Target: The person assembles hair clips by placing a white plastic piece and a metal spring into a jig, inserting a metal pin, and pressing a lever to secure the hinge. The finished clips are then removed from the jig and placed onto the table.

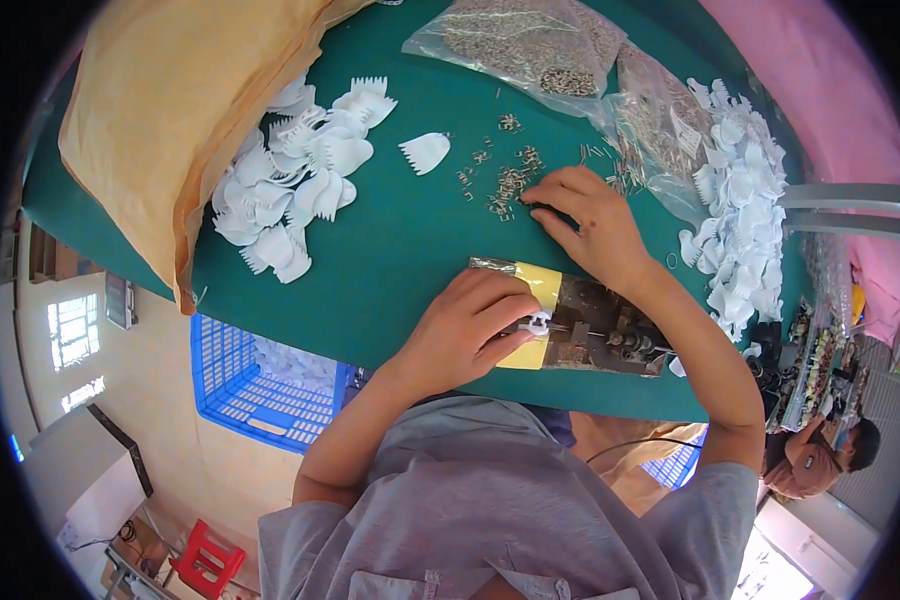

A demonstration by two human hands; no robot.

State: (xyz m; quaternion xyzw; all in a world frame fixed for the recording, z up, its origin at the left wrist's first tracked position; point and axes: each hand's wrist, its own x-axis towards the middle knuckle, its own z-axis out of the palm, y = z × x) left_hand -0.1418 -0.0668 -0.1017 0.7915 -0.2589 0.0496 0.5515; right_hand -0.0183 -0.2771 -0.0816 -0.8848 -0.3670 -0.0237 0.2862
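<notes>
My left hand (pixel 473 325) is closed on a white plastic piece (pixel 539 323) and holds it at the small metal bench fixture (pixel 610 335) at the table's near edge. Most of that piece is hidden by the fingers. My right hand (pixel 592 222) reaches over the fixture to a loose pile of small metal clips (pixel 508 188). Its thumb and forefinger are slightly apart at the pile's edge, with nothing visible between them. One white toothed, comb-like piece (pixel 426 153) lies alone to the left of the clips.
White toothed pieces form a heap (pixel 290 170) at left and another (pixel 745 200) at right. Clear bags of small metal parts (pixel 520 45) lie at the back. A tan sack (pixel 170 120) covers the left corner. A blue crate (pixel 260 405) stands below; a person (pixel 820 455) is at far right.
</notes>
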